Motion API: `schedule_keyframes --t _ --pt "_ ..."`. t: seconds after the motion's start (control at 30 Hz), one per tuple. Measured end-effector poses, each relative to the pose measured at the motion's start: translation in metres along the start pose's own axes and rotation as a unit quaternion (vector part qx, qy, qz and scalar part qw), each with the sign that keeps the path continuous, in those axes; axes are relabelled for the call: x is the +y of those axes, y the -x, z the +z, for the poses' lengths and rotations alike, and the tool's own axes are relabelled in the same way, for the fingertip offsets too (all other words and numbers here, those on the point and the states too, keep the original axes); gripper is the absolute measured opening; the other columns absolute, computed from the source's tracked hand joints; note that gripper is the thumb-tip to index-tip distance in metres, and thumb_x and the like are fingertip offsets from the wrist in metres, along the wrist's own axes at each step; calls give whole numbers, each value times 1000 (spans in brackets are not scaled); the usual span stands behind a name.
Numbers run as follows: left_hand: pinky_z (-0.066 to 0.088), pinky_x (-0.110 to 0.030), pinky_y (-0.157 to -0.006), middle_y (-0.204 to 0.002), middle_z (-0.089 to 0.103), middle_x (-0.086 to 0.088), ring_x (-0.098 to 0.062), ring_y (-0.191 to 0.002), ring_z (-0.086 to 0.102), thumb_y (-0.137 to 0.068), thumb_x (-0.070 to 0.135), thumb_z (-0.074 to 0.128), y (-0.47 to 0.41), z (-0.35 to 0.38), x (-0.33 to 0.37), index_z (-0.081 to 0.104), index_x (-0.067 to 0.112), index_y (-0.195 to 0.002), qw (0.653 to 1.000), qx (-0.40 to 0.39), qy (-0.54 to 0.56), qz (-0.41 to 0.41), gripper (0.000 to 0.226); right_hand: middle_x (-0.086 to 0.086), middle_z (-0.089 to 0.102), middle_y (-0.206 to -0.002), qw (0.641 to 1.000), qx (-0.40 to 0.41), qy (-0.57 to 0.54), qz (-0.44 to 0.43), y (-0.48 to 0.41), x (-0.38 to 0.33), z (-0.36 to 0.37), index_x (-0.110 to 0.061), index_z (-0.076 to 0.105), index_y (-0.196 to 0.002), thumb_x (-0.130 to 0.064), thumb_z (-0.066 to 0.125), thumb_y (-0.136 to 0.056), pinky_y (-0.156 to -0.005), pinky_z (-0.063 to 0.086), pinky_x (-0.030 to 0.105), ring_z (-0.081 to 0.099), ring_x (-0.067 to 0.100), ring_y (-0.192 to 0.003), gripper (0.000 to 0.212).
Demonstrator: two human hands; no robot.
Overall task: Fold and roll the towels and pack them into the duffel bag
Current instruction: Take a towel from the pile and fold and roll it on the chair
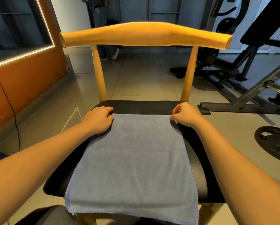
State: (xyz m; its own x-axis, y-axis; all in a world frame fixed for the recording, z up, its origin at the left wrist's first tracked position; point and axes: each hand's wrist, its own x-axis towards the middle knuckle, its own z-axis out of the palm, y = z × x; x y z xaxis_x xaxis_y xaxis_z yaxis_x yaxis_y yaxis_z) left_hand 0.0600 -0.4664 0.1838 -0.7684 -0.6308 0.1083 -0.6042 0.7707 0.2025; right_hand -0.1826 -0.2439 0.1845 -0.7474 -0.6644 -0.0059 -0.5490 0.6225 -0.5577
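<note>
A grey-blue towel (pixel 134 161) lies flat on the black seat (pixel 142 107) of a wooden chair, its near edge hanging over the seat's front. My left hand (pixel 98 120) rests on the towel's far left corner with fingers curled over the edge. My right hand (pixel 184 115) pinches the far right corner between thumb and fingers. No duffel bag is in view.
The chair's curved wooden backrest (pixel 145 35) stands beyond the seat. A weight bench frame (pixel 243 88) and a black weight plate (pixel 274 143) are on the tiled floor at the right. An orange wall panel (pixel 27 78) with a black cable stands at the left.
</note>
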Motion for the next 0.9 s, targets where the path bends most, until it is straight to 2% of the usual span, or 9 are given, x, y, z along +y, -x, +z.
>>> schedule_keyframes --t 0.07,0.13,0.2,0.27,0.4,0.57,0.67,0.8,0.9 --pt "51 -38 -97 -134 64 -3 -23 -117 61 -98 34 62 -17 -9 -10 60 18 -135 997 -53 53 -24 40 11 70 -84 999 -41 3 7 -2 -2 -2 -11 71 -83 -19 73 -88 -66 55 32 67 23 -81 10" --pt "51 -28 -82 -114 69 -1 -17 -101 64 -92 31 71 -30 -18 -13 66 16 -115 985 -125 111 -51 28 15 68 -83 997 -65 -24 17 -3 -4 -6 -7 71 -80 -15 72 -88 -61 52 29 64 23 -78 11" --pt "45 -26 -72 -94 69 -6 -19 -93 64 -91 30 74 -40 -23 -15 70 9 -97 971 -178 142 -67 23 11 63 -73 993 -81 -82 35 -3 -5 -14 -7 69 -79 -13 74 -89 -54 45 26 57 20 -69 13" --pt "45 -27 -70 -89 70 -9 -20 -90 64 -89 30 76 -46 -27 -19 72 9 -86 962 -197 165 -89 21 7 60 -67 977 -104 -172 66 -4 -1 -22 -7 69 -81 -12 74 -89 -50 42 25 50 16 -61 11" --pt "45 -26 -67 -91 70 -11 -22 -86 58 -90 27 76 -50 -35 -35 76 13 -84 947 -187 218 -141 16 10 65 -71 949 -129 -257 131 -8 9 -27 2 74 -96 -8 75 -89 -46 46 23 51 13 -53 12" --pt "49 -28 -67 -94 72 -13 -21 -81 58 -94 21 72 -50 -43 -47 79 13 -90 938 -116 286 -159 11 18 70 -84 930 -64 -327 158 -22 3 -21 2 70 -105 -1 71 -91 -50 56 27 68 20 -56 14" --pt "52 -22 -58 -94 73 -14 -17 -72 65 -95 14 69 -54 -50 -42 77 11 -92 934 -73 314 -156 10 22 70 -88 920 -41 -354 162 -32 -9 -20 3 66 -105 3 66 -93 -55 62 34 74 30 -66 12" --pt "52 -19 -54 -98 71 -11 -21 -82 67 -95 4 66 -54 -57 -32 75 11 -97 941 -44 306 -135 12 28 70 -98 917 -6 -375 138 -38 -20 -25 7 64 -109 8 61 -95 -64 65 39 75 36 -74 14" --pt "54 -19 -56 -99 69 -10 -23 -87 68 -95 1 65 -46 -66 -28 74 11 -98 942 -6 316 -116 14 24 70 -104 921 23 -371 120 -30 -26 -36 4 66 -107 5 63 -94 -66 65 36 76 35 -80 13"
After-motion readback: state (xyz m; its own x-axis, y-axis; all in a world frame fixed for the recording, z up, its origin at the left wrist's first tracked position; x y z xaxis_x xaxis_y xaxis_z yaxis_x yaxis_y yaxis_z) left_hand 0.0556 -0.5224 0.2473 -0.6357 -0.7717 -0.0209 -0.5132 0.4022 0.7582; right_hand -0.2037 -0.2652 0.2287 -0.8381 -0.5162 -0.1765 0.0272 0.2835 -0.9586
